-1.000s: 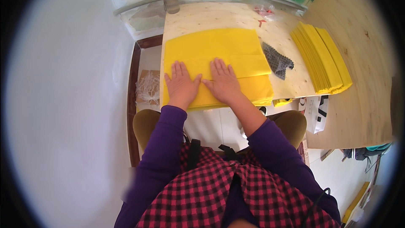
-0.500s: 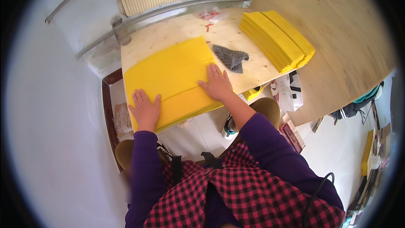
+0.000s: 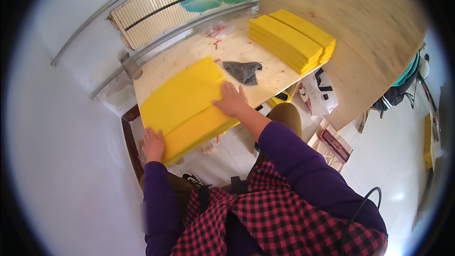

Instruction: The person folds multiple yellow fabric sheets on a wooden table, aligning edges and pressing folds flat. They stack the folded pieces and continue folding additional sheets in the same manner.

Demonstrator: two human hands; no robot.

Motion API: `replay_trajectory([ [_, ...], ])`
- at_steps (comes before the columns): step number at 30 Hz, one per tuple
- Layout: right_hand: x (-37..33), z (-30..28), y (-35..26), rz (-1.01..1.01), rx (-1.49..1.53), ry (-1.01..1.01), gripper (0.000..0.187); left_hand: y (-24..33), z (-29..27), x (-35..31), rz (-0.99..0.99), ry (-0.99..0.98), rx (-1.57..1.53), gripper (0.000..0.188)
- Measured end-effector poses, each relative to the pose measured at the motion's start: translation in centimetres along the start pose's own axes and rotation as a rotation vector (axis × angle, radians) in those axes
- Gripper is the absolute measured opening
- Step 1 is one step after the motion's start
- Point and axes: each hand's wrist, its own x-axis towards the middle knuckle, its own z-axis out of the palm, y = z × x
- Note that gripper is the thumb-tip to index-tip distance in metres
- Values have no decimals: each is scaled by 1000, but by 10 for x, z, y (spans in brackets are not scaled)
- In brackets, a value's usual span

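Several yellow sheets, soft and fabric-like, lie stacked on the wooden table, with a folded strip along their near side. That near edge hangs slightly over the table's front. At the stack's near left corner rests my left hand, fingers stretched out and holding nothing. My right hand lies flat on the right end of the folded strip, its fingers apart. Just beyond it is a crumpled grey textured cloth.
Two piles of folded yellow pieces stand at the table's right end by a plywood panel. A clear plastic bag lies at the back. Below the table's edge are a white bag and a dark red box.
My left hand has slid left, from the top of the sheets to their left edge. The right hand stays on the right end. The whole view has turned a little.
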Motion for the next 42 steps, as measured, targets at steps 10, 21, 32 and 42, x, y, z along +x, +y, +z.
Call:
replay_trajectory([
  [10,-1,-9,5,-18,114,20,77,-56,-10,-5,46,187,13,45],
  [21,-30,-23,16,210,1315,-122,43,-35,-48,-50,-317,-147,-1429,24],
  [32,9,-29,41,431,1657,-229,46,-48,-42,-37,-529,-273,-1974,61],
  [42,29,-37,47,437,1435,-276,41,-64,-42,-5,-454,-294,-1907,35],
])
